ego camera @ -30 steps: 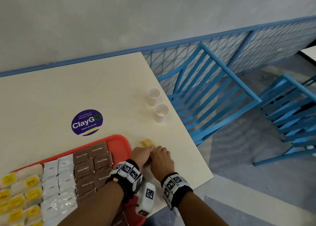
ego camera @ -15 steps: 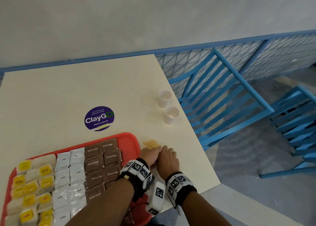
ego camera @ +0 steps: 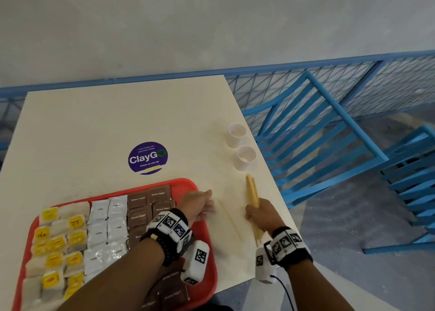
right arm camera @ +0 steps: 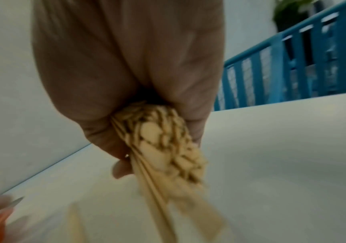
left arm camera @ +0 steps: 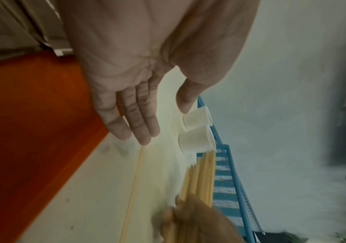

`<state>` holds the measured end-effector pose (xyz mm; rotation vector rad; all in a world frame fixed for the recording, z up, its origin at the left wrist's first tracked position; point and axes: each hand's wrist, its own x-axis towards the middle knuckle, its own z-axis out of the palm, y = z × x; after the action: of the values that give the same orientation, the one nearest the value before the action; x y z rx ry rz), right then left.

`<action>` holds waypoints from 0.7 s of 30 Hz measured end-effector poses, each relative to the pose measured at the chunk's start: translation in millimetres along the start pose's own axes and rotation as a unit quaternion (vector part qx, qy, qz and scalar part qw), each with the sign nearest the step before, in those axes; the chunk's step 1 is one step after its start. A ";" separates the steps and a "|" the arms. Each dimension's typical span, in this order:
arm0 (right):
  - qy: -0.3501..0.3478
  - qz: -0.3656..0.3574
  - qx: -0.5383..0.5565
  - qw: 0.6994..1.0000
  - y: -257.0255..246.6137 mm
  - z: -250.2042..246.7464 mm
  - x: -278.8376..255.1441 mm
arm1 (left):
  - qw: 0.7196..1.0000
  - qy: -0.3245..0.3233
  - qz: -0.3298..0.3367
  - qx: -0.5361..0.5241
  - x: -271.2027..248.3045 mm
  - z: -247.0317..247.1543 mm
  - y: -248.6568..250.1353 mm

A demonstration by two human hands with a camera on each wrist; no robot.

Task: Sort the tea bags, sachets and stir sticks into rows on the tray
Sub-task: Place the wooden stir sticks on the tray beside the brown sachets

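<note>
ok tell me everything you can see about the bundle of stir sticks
The bundle of stir sticks is a thick handful of thin, flat, pale wood-coloured strips, lying roughly parallel. The right hand grips it around the middle, fingers curled round it. Its far end points toward the two paper cups and stops just short of them; the near end sticks out behind the hand, slightly fanned. It is over the table, right of the tray. One stray stick lies apart on the table.

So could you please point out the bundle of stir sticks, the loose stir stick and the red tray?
bundle of stir sticks [ego camera: 252, 192], head view, upper shafts above the fist.
loose stir stick [ego camera: 229, 219], head view, mid-shaft.
red tray [ego camera: 188, 183], head view, far right rim.
</note>
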<state>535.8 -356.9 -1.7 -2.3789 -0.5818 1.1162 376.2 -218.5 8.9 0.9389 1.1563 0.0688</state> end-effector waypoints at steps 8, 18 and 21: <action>-0.002 -0.069 -0.171 0.983 4.7 23.0 -6.3 | 0.992 0.001 0.058 0.115 -9.3 8.8 -1.0; 0.015 -0.031 -0.170 0.985 -22.3 64.3 -5.4 | 0.985 -0.034 0.000 0.167 -1.1 21.0 -28.8; 0.002 -0.034 -0.203 0.979 -28.5 67.4 -9.4 | 0.993 0.002 -0.036 0.116 7.1 21.5 -32.5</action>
<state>471.9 -324.5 -18.9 -2.6743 -0.9597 1.0410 383.4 -248.3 -16.2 1.1007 1.2191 -0.1244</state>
